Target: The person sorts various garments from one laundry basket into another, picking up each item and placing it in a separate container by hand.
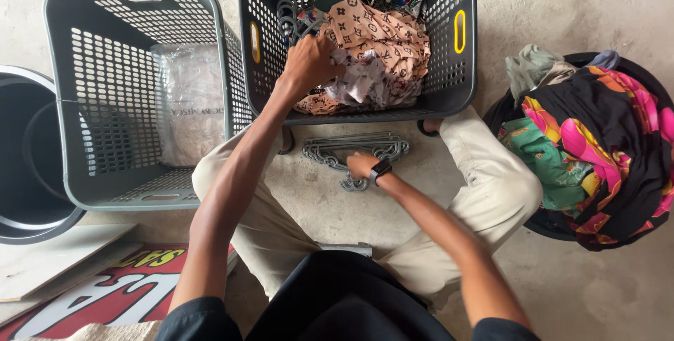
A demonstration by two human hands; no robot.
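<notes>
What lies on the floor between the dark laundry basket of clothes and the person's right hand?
In the head view, a stack of grey hangers lies on the concrete floor between the dark basket and the right hand, which touches it.

Left hand (309,60) outstretched, right hand (360,165) low, fingers curled.

Left hand (309,60) on basket clothes (372,53), right hand (359,165) on hangers (354,150).

Clear plastic package (189,99); red-yellow sign (119,292)
</notes>
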